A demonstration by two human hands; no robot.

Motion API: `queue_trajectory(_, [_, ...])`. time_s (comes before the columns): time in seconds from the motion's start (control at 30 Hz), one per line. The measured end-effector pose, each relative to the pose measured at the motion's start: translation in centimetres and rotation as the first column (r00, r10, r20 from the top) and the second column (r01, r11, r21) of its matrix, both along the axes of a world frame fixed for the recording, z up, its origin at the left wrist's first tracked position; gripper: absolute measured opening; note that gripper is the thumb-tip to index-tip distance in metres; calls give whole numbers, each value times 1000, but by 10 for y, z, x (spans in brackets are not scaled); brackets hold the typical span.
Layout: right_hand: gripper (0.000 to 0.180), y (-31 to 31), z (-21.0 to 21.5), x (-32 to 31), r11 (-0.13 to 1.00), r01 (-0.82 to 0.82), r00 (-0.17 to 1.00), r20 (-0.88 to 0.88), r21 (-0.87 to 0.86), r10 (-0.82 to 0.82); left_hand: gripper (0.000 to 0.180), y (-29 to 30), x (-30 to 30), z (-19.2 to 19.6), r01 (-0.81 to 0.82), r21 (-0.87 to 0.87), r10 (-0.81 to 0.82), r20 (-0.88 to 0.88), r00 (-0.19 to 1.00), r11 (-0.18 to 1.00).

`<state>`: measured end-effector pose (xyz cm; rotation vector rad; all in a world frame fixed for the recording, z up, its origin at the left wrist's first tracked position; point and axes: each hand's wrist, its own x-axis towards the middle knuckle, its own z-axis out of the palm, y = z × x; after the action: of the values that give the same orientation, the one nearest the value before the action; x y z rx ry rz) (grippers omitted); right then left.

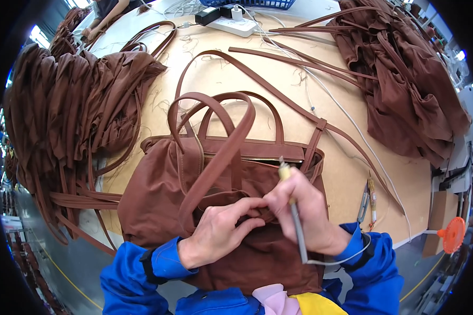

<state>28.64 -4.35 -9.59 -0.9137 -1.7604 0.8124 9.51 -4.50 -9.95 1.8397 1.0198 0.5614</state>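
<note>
A brown handbag with looped handles and a partly open brass zipper lies before me on the table. My left hand is closed, thumb and fingertips pinching the bag's fabric at the edge of a front opening. Close against those fingertips, my right hand wraps round a corded pen-shaped tool. The tool has a grey handle, a yellowish collar and a metal tip pointing away from me above the zipper. Its thin cord trails from the handle's lower end toward my right cuff.
Heaps of brown bags with straps lie left and right. A white power strip and blue basket sit at the back. Snips and a yellow-handled tool lie right. Another person's arm shows far left.
</note>
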Motion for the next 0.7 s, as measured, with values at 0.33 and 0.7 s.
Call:
queue_trajectory(0.33, [25, -4, 8, 22, 975, 100, 986, -111, -199, -123, 34, 1, 2, 3, 22, 30, -22, 19, 1000, 999])
queue_trajectory(0.7, [25, -37, 14, 49, 940, 48, 910, -373, -339, -181, 28, -2, 12, 13, 9, 134, -4, -34, 999, 991])
